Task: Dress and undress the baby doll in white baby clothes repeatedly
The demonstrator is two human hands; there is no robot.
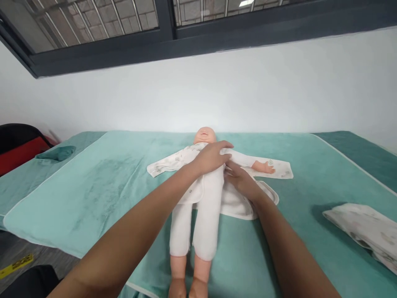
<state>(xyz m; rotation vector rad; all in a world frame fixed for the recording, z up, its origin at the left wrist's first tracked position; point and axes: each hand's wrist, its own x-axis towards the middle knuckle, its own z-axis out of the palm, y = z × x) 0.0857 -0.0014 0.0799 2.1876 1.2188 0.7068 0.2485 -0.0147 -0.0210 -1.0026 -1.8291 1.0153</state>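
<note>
A baby doll (207,215) in white clothing lies on its back, head away from me. Its printed white baby shirt (194,191) covers the chest and the arm at image left. On the other side, the shirt's empty sleeve (283,169) lies flat beneath the doll's arm, and a shirt panel is spread beside the body. My left hand (213,156) rests across the doll's upper chest, fingers stretched to the right. Beside the torso, my right hand (242,179) reaches in with fingers extended; some fingertips are hidden against the doll's side.
A green sheet (102,186) covers the bed surface. Folded printed cloth (366,229) lies at the right edge. A white wall (198,95) and dark window frame (186,47) stand behind. A red and black item (21,151) is at far left.
</note>
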